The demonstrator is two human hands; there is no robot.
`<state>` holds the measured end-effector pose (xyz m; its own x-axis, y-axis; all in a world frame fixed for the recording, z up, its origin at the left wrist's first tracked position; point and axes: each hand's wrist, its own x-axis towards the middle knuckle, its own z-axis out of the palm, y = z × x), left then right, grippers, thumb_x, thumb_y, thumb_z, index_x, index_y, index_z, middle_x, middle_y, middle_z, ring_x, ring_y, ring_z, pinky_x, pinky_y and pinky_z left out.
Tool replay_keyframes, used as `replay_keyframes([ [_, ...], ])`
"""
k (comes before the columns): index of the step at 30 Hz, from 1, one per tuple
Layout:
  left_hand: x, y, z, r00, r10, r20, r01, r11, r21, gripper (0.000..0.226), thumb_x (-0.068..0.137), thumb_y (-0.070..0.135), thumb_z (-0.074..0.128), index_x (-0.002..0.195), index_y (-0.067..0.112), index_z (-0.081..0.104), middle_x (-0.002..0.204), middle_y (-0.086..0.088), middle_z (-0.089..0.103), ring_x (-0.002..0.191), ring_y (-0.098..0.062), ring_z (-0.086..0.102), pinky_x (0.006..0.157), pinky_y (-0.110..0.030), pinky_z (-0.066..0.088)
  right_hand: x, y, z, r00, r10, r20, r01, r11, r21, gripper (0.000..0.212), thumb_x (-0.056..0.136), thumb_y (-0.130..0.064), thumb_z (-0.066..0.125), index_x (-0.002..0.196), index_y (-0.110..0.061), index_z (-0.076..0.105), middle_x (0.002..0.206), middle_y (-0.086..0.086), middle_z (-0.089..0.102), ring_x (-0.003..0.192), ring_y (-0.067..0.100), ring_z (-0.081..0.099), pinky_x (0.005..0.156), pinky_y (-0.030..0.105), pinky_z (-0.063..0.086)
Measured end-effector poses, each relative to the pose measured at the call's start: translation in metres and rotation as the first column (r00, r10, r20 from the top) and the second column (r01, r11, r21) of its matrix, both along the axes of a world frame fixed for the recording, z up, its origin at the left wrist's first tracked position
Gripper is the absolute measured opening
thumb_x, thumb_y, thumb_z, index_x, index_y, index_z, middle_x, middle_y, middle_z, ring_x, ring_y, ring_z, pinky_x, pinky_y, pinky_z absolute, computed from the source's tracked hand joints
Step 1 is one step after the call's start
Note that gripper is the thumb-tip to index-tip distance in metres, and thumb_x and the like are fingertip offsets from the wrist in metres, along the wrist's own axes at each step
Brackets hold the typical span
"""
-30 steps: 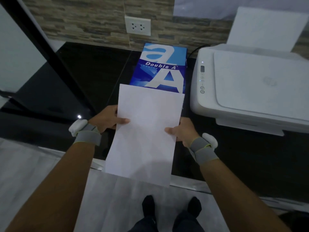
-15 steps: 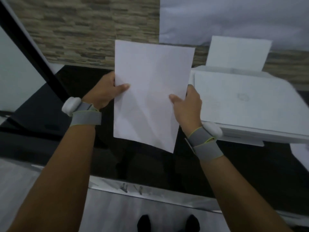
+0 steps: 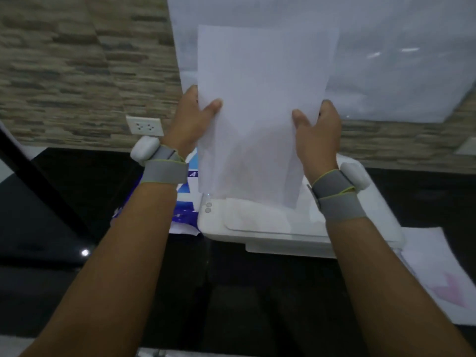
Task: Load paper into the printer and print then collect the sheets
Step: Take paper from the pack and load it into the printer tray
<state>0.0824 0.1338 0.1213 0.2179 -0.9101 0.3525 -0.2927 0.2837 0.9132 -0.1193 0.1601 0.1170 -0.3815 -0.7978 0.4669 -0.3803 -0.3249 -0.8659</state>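
- I hold the paper upright in front of me, one hand on each long edge, so it stays flat and square as it goes toward the printer's rear feed.
- My left hand is closed on the left edge, thumb across the front face and the other fingers hidden behind the sheet.
- My right hand pinches the right edge the same way, thumb in front, fingers curled round the back.
- The printer sits on the dark tabletop at 12 o'clock, just under the paper's bottom edge; I cannot tell whether the edge touches the lid or hangs just above it.
- The feed tray is hidden behind the sheet, so I judge the next move needs the bottom edge carried back and lowered into it, both hands level so nothing skews.
- The ream lies at 10 o'clock, just beside the printer's left side.
- A loose sheet with a pink mark lies at 3 o'clock on the tabletop, beside the printer.
- A socket is on the wall at 10 o'clock.
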Motion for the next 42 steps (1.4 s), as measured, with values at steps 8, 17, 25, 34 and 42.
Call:
replay_keyframes([
  [8, -0.088, -0.029, -0.016, 0.994, 0.095, -0.056, -0.095, 0.995, -0.005, 0.029, 0.094, 0.011, 0.055, 0.118, -0.007, 0.053, 0.122, -0.026, 0.062, 0.113, -0.035, 0.061, 0.097, -0.049, 0.050, -0.078, -0.033, -0.008, 1.000, -0.006, 0.017, 0.006, 1.000, -0.012, 0.014, 0.084, -0.010, 0.061, 0.083, 0.000, 0.052, 0.083, 0.008, 0.054, 0.077, 0.014, 0.049, 0.062, 0.021, 0.033],
  [17, -0.117, -0.044, -0.018, 0.988, 0.131, -0.080, -0.140, 0.984, -0.108, 0.016, 0.096, 0.012, 0.053, 0.108, 0.001, 0.054, 0.102, -0.008, 0.059, 0.095, -0.014, 0.056, 0.090, -0.037, 0.051, -0.107, -0.056, -0.012, 0.999, 0.016, 0.034, -0.015, 0.999, -0.043, 0.016, 0.085, -0.014, 0.061, 0.093, -0.001, 0.057, 0.090, 0.009, 0.063, 0.084, 0.015, 0.055, 0.069, 0.020, 0.039],
  [25, -0.114, -0.053, -0.036, 0.989, 0.084, -0.124, -0.095, 0.992, -0.085, 0.011, 0.096, 0.008, 0.051, 0.106, 0.014, 0.049, 0.106, -0.009, 0.060, 0.098, -0.017, 0.058, 0.094, -0.042, 0.051, -0.109, -0.066, -0.032, 0.996, 0.059, 0.067, -0.058, 0.998, -0.014, 0.017, 0.086, -0.015, 0.061, 0.099, -0.005, 0.058, 0.090, -0.004, 0.060, 0.085, 0.013, 0.056, 0.069, 0.014, 0.038],
  [34, -0.108, -0.069, -0.061, 0.999, 0.041, 0.013, -0.042, 0.997, 0.071, 0.034, 0.094, 0.003, 0.054, 0.126, -0.003, 0.048, 0.127, -0.021, 0.059, 0.106, -0.018, 0.056, 0.093, -0.024, 0.044, -0.110, -0.080, -0.064, 0.984, -0.033, -0.176, 0.038, 0.999, 0.028, 0.018, 0.093, -0.008, 0.052, 0.103, 0.006, 0.053, 0.090, 0.008, 0.051, 0.085, 0.018, 0.046, 0.071, 0.016, 0.031],
  [42, -0.096, -0.139, -0.017, 0.919, 0.082, 0.385, -0.100, 0.995, 0.026, 0.036, 0.095, 0.024, 0.056, 0.120, -0.001, 0.048, 0.122, -0.021, 0.062, 0.111, -0.034, 0.059, 0.081, -0.028, 0.043, -0.113, -0.136, -0.025, 0.848, -0.148, -0.508, 0.230, 0.968, 0.102, 0.015, 0.093, -0.013, 0.053, 0.097, 0.001, 0.050, 0.098, 0.028, 0.064, 0.090, 0.043, 0.059, 0.063, 0.034, 0.030],
])
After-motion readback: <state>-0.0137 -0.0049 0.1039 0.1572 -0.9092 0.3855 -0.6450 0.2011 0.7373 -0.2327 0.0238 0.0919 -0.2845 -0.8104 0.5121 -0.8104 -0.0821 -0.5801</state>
